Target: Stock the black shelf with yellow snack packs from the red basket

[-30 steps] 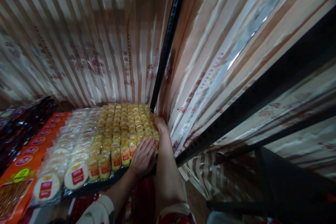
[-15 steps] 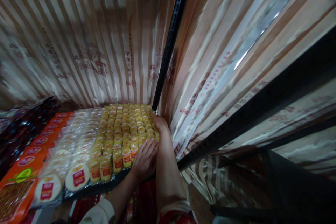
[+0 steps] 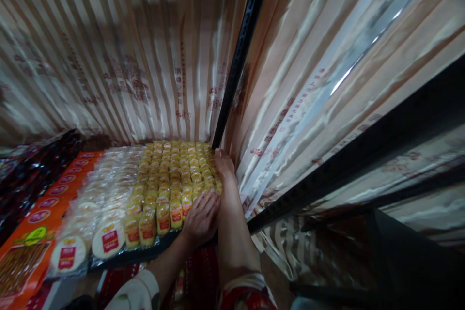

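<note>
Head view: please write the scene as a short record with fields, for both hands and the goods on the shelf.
left hand: left hand lies flat on the front of the small yellow packets with red labels
right hand: right hand reaches deep along the right edge of these packets, beside the black metal shelf post
neighbours: round white packets with red labels, then flat orange packages
backdrop: striped glossy plastic sheet

Striped plastic sheeting [image 3: 138, 58], black upright [image 3: 240, 53]
</note>
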`<move>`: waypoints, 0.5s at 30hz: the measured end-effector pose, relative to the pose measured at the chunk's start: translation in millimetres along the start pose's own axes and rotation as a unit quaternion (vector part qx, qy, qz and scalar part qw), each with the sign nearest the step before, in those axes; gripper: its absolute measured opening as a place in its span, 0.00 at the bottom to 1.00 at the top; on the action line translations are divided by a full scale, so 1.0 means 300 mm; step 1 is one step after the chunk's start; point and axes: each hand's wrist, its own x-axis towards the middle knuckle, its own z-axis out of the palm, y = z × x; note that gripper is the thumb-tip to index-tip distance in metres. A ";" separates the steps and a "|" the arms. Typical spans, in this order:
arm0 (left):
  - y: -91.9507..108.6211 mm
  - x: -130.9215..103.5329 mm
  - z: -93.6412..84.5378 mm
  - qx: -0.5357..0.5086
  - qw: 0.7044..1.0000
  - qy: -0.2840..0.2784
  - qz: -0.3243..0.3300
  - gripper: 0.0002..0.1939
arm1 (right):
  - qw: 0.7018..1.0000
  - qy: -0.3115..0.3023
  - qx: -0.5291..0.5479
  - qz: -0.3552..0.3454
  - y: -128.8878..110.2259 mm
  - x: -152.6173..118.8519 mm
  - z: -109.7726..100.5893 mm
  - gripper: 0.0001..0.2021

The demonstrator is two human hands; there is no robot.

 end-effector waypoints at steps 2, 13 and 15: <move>0.002 -0.002 0.005 0.007 1.000 0.006 0.006 0.24 | 0.998 0.057 -0.006 -0.017 -0.005 -0.051 -0.026 0.25; 0.002 -0.019 0.003 0.061 0.997 0.018 0.054 0.22 | 0.959 0.162 0.065 -0.225 0.108 -0.557 -0.062 0.19; 0.006 -0.015 -0.007 0.071 0.995 0.022 0.069 0.22 | 0.959 0.164 0.072 -0.221 0.134 -0.618 -0.076 0.19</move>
